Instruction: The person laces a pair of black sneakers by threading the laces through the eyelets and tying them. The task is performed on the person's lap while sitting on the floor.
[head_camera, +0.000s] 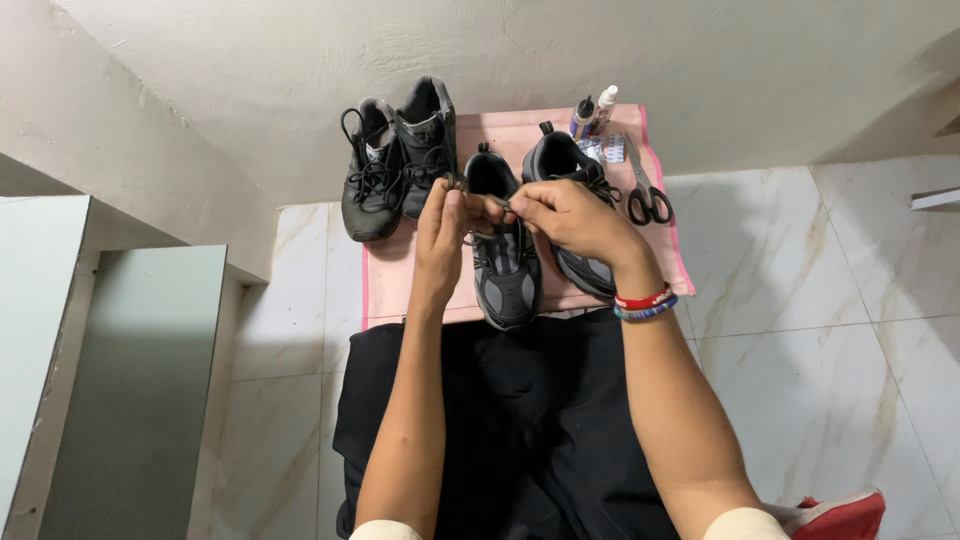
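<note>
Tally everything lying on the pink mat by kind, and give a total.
Shoes: 4, a black pair at the left, a grey-and-black shoe under both hands, and its mate beside it
Scissors: 1
Small bottles: 2
Blister pack: 1
Total: 8, all on the pink mat

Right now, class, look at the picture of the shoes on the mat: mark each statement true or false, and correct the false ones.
1. Both hands hold a lace above the grey shoe. True: left hand and right hand pinch it.
2. The scissors lie left of the shoes. False: they lie at the right edge of the pink mat.
3. Four shoes are on the mat. True.
4. The right wrist is bare. False: it wears bracelets.
</note>
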